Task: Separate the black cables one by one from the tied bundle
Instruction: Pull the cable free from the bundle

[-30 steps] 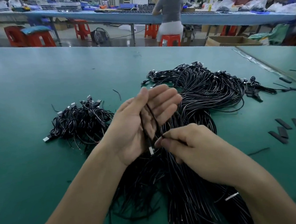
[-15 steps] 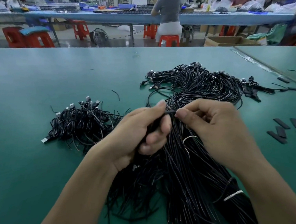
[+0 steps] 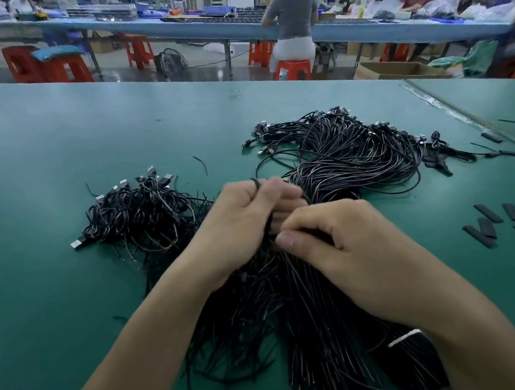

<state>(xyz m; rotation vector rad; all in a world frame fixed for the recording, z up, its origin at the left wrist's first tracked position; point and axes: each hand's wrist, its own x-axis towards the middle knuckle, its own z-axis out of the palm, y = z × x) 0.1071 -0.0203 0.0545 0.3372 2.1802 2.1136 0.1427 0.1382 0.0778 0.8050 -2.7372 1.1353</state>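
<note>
Two hands [image 3: 240, 223] [image 3: 354, 249], one bundle [image 3: 354, 163], one pile [image 3: 135, 215]

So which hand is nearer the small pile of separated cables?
Left. The left hand is just right of the small pile; the right hand is farther right, past the left.

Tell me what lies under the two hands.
The cable bundle lies under the left hand and right hand. Which cable the curled fingers hold is covered.

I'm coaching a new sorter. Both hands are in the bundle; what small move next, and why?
Probably pull the left hand toward the small pile: it grips a looped cable, while the right hand pinches the bundle, likely holding it back.
</note>
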